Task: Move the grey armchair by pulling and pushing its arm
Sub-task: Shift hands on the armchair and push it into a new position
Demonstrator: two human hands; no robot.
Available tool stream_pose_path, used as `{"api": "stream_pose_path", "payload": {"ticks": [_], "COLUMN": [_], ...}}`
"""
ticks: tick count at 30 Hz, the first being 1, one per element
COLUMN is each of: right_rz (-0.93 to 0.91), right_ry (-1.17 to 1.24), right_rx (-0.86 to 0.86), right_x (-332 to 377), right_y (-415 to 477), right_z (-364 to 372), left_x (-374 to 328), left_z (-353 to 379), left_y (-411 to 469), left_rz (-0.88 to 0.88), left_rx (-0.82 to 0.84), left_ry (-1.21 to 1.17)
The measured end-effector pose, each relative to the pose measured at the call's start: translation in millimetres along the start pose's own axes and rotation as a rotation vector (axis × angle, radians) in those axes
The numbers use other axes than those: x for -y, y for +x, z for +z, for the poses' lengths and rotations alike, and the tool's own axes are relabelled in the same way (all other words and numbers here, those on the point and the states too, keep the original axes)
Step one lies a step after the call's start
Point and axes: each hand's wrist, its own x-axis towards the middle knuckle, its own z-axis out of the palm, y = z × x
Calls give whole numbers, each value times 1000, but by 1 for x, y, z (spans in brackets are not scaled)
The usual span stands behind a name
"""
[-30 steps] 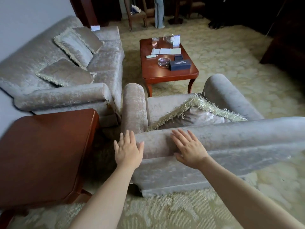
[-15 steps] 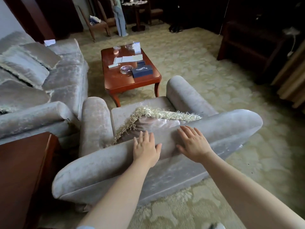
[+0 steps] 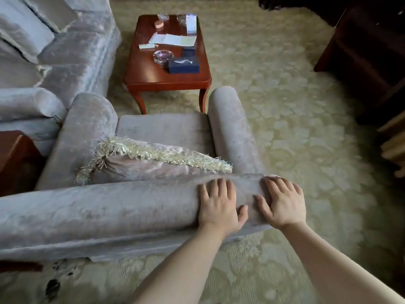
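Both flat, left hand (image 3: 219, 207) and right hand (image 3: 282, 205) press grey armchair's (image 3: 87, 216) end beside open carpet (image 3: 306, 128).

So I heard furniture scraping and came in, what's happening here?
A person is pushing on the grey armchair to move it. The left hand and right hand lie flat, fingers relaxed, on its near padded roll close to the right end, pressing, not gripping. A fringed cushion sits on the seat; a coffee table stands just in front.
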Motion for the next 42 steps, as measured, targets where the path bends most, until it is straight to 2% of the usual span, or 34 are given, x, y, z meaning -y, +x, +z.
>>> {"api": "stream_pose_path", "payload": {"ticks": [5, 9, 17, 24, 27, 30, 35, 42], "right_rz": [31, 102, -133, -119, -93, -84, -186, -410], "right_ry": [48, 73, 82, 40, -2, -43, -94, -6], "right_rx": [-57, -30, -45, -33, 29, 40, 53, 36], "right_x": [1, 10, 15, 17, 22, 32, 78, 224], "right_y": [-4, -14, -8, -7, -11, -20, -25, -12], "right_z": [0, -7, 4, 0, -6, -12, -16, -9], "left_x": [-4, -8, 2, 1, 10, 37, 119, 246], "left_z": [11, 9, 13, 14, 15, 12, 4, -6], "left_y": [0, -6, -9, -5, -12, -25, -46, -99], "left_rz": [30, 17, 101, 109, 154, 170, 11, -214], "left_rx": [-123, -92, -148, -112, -85, -91, -114, -101], "left_ry": [-30, -39, 3, -43, -60, -26, 30, 63]}}
